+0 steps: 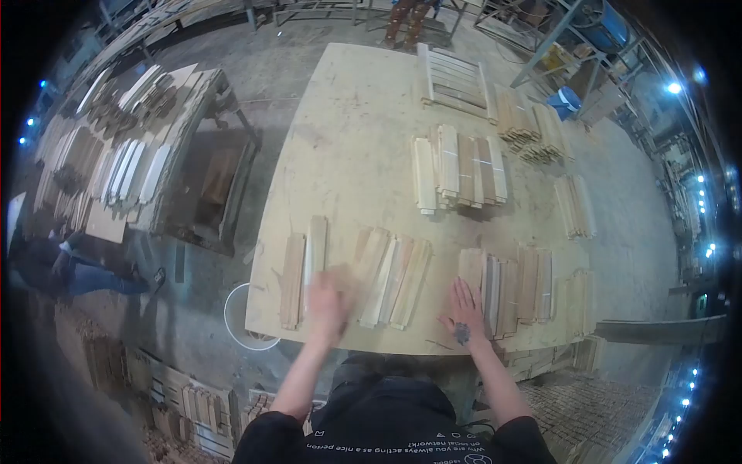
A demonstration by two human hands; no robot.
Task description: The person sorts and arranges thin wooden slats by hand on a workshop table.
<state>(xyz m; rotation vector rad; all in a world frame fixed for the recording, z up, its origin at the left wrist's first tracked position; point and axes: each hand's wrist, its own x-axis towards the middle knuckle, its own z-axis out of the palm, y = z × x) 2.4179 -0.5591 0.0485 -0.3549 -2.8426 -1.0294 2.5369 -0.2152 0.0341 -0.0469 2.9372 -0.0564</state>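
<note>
My left hand (pixel 328 301) is smeared by motion beside short wooden slats (pixel 292 282) at the table's near left; its fingers and anything in them cannot be made out. Just right of it lies a loose row of pale slats (pixel 394 282). My right hand (pixel 464 308) lies flat with its fingers spread, at the left edge of another row of slats (pixel 506 298). Nothing shows in its grip. Both hands are over the near part of the large wooden table (pixel 340 139).
Beyond are stacked slats (pixel 471 170), a slatted frame (pixel 456 81) and more bundles (pixel 573 207). A white bucket (pixel 251 317) stands by the table's near left corner. At far left, a person (pixel 77 267) is beside another loaded table (pixel 185 155).
</note>
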